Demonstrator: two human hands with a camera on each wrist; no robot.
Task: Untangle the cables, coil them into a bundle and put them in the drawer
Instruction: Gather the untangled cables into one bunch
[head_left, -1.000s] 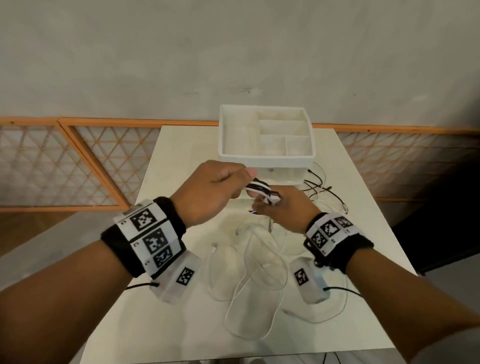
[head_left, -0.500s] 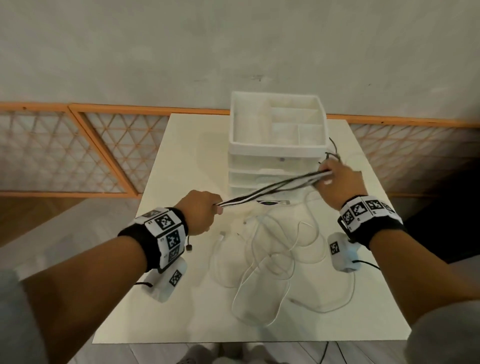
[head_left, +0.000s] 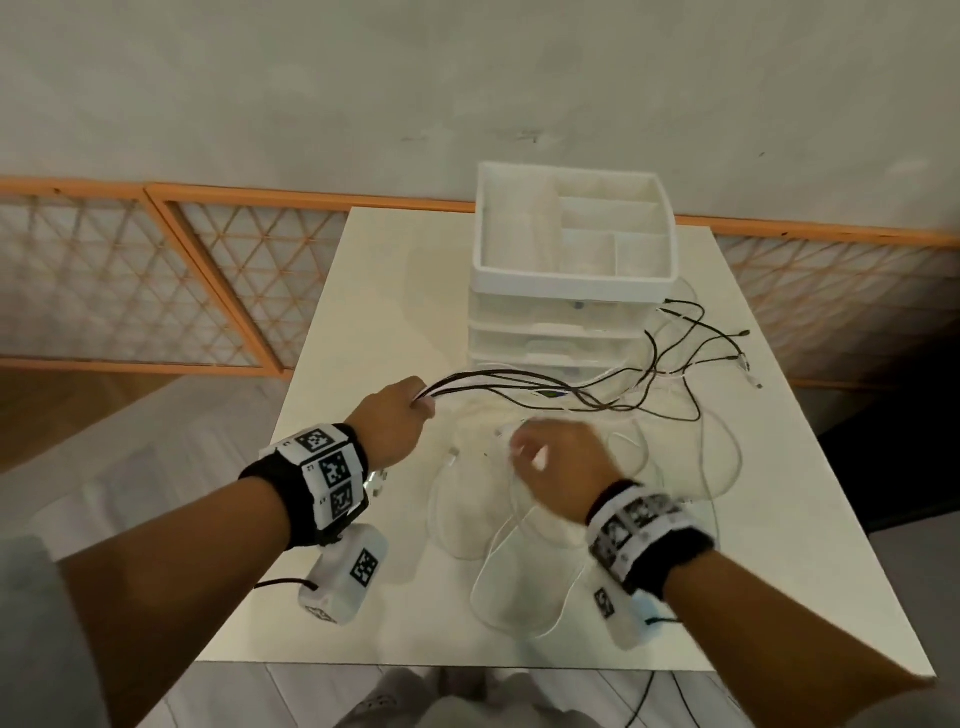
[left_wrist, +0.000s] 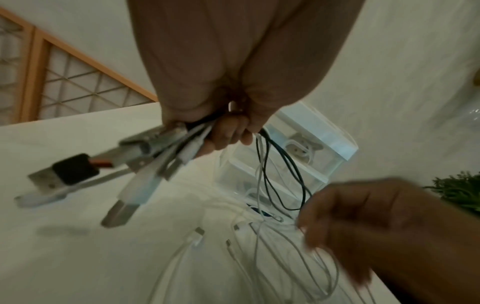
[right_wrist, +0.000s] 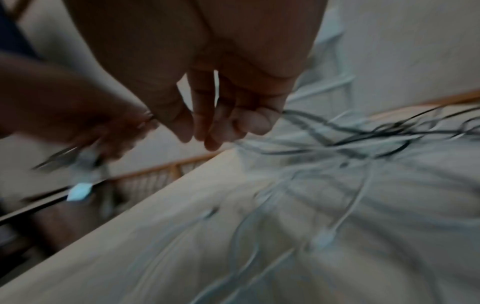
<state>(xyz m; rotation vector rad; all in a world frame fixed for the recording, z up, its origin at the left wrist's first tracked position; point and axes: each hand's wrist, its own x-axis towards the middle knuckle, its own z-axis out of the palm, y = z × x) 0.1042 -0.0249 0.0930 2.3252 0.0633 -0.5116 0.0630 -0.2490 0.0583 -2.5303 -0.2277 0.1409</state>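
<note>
My left hand (head_left: 415, 408) grips a bundle of black and white cables (head_left: 524, 382) near their ends; the USB plugs (left_wrist: 122, 174) stick out behind its fist (left_wrist: 226, 131). The strands run right and lie slack on the table beside the white drawer unit (head_left: 571, 332). My right hand (head_left: 519, 452), blurred, hovers over loose white cable loops (head_left: 519, 587) in the middle of the table. Its fingers (right_wrist: 207, 131) hang nearly straight and hold nothing. The unit's drawers look closed, and its top tray (head_left: 485, 234) has several compartments.
The white table (head_left: 337, 338) ends close to me and to either side. An orange lattice railing (head_left: 208, 270) runs behind and to the left. Loose cable plugs (head_left: 745, 364) lie right of the drawer unit. A green plant (left_wrist: 457, 191) shows at the right.
My right hand let go of the stretched cable strands beside the drawer unit and came back over the white loops. The strands dropped slack. My left hand kept its grip.
</note>
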